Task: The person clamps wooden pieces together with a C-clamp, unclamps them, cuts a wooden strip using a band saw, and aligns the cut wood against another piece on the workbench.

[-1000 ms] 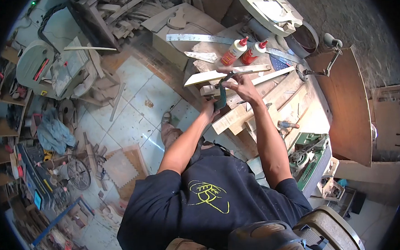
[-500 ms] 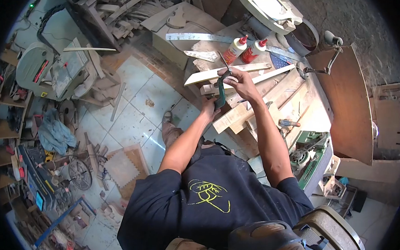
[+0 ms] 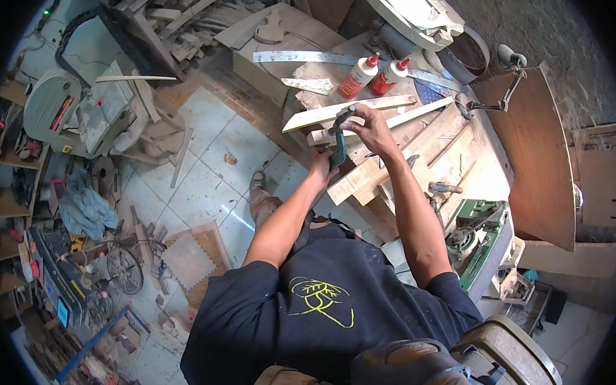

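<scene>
A dark green C-clamp is between my two hands at the left end of some wood strips. My left hand is closed around the clamp's lower part, its fingertips partly hidden. My right hand pinches the upper end of the clamp, where the screw is, between thumb and fingers. Just beyond my hands lies a pale wood strip, with its end close to the clamp. Whether the clamp's jaws touch the wood, I cannot tell.
Two glue bottles with red caps stand beyond the strips, near a long metal ruler. Thicker boards lie right of my hands, with a wooden-handled tool. A green machine is at the right, a bandsaw-like machine at the left.
A thin rod that stuck up above my right hand no longer shows there. My right fingers have shifted slightly on the clamp's end; my left hand stays in place.
</scene>
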A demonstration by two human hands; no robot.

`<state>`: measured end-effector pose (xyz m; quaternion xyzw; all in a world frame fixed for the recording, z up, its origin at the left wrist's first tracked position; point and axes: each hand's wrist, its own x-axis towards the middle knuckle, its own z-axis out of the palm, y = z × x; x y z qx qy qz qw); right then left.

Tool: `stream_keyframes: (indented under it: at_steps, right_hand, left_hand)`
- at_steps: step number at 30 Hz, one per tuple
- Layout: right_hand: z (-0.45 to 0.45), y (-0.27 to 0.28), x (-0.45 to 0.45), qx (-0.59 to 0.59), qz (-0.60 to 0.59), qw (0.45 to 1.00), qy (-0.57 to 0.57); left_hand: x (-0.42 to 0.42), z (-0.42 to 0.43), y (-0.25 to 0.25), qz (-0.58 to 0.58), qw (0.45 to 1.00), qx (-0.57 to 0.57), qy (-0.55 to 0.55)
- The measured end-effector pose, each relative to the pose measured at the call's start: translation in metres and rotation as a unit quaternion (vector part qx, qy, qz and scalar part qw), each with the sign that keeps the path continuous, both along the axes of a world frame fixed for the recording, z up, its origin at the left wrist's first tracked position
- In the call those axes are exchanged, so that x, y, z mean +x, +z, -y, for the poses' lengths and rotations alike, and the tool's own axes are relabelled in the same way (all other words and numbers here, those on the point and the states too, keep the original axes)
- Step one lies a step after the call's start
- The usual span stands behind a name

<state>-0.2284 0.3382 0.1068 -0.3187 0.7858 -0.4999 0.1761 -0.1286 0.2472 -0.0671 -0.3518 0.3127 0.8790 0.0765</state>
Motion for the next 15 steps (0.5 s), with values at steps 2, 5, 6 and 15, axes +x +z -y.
stream_keyframes:
  at_steps: [2,5,6,15]
  right_hand:
    - [0.001,0.002,0.002,-0.010,-0.005,1.000,-0.012]
    - [0.003,0.003,0.004,-0.025,0.037,0.998,-0.034]
    - [0.003,0.006,0.005,-0.041,0.054,0.997,-0.023]
    - [0.003,0.011,0.003,0.027,0.026,0.999,-0.004]
  left_hand:
    - [0.000,0.001,0.000,-0.006,1.000,0.002,0.000]
    - [-0.001,0.002,0.006,0.014,1.000,-0.014,-0.006]
    - [0.000,0.002,0.007,0.013,1.000,-0.013,-0.004]
    - [0.002,0.001,0.009,-0.001,1.000,-0.016,0.004]
